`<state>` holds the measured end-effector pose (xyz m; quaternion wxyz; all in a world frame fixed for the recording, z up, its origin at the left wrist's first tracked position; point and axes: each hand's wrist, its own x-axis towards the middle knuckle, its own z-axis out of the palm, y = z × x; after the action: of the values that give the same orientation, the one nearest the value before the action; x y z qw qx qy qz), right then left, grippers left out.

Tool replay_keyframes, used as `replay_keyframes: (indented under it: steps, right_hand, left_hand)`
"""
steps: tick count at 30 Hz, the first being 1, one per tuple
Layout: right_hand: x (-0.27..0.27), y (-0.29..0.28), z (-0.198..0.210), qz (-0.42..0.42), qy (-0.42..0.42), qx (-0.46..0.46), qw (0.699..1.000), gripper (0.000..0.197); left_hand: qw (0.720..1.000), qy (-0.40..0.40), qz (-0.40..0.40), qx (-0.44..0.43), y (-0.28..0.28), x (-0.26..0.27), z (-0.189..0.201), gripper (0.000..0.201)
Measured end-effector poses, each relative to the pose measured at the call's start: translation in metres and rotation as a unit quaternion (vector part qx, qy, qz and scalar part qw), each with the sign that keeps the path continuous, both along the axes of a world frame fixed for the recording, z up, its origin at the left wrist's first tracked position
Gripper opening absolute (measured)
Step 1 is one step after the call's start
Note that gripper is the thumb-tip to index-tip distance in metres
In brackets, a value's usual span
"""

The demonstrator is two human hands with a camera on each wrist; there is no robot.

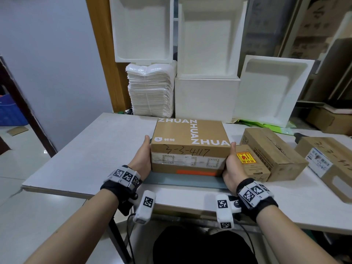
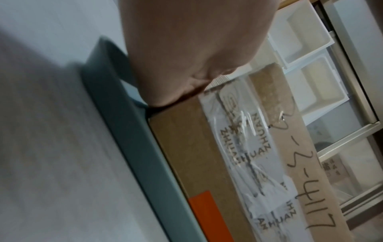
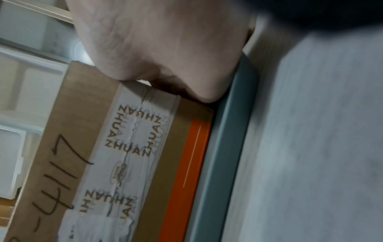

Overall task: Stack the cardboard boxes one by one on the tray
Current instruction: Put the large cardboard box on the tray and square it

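— Location of the ZHUAN box [image 1: 190, 147]?

— Centre frame, in the grey tray [image 1: 182, 181] on the white table [image 1: 95, 153].

— Hands?

— Left hand [image 1: 142, 159] and right hand [image 1: 231, 168] clasp its two ends, thumbs along the top corners; remaining fingers are hidden.

— Other boxes?

— Three boxes [image 1: 274, 151] at right frame, outside the tray.

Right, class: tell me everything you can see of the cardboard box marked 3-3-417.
The cardboard box is brown corrugated card, printed ZHUAN in white on its lid. The near side bears handwritten 3-3-417, a white printed tape band and an orange strip low down. It lies flat and closed in the grey-blue tray on the white table. The left hand and right hand press its two ends, thumbs up along its edges; the other fingers are hidden.
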<state>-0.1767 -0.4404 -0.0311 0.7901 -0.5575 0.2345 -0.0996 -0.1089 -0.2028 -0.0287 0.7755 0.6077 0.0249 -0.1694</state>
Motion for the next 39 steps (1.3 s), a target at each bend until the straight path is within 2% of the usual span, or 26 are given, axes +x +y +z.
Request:
replay_keyframes:
  steps: [8,13,25,28,31,33,36,39]
  right_hand:
    - [-0.008,0.003,0.0,0.015,0.0,0.021,1.0,0.045]
    - [-0.011,0.007,-0.001,-0.003,0.0,0.019,1.0,0.036]
    - [-0.015,0.008,0.002,0.009,0.002,-0.009,1.0,0.04]
    - [-0.017,0.007,0.006,0.021,0.01,-0.017,1.0,0.049]
    - [-0.02,-0.002,0.016,0.056,0.005,-0.024,0.998,0.068]
    - [-0.021,-0.009,0.028,0.074,0.0,-0.019,0.997,0.077]
    - [-0.027,-0.016,0.05,0.091,-0.018,-0.034,0.995,0.078]
    - [-0.034,-0.031,0.069,0.07,-0.045,-0.081,0.993,0.078]
  left_hand:
    - [1.0,0.012,0.016,0.001,-0.002,-0.006,0.005,0.063]
    - [0.999,0.004,0.03,0.036,0.0,-0.011,0.0,0.063]
    - [0.997,-0.028,0.025,0.07,-0.001,-0.02,0.0,0.068]
    - [0.998,-0.024,0.011,0.054,0.001,-0.023,0.004,0.072]
    - [0.999,-0.025,-0.011,0.025,0.01,-0.019,0.019,0.079]
    - [0.999,-0.034,0.005,0.039,0.018,-0.013,0.034,0.083]
    - [0.994,-0.077,0.033,0.069,0.021,-0.01,0.068,0.082]
    - [0.989,-0.138,0.019,0.051,0.012,-0.007,0.115,0.081]
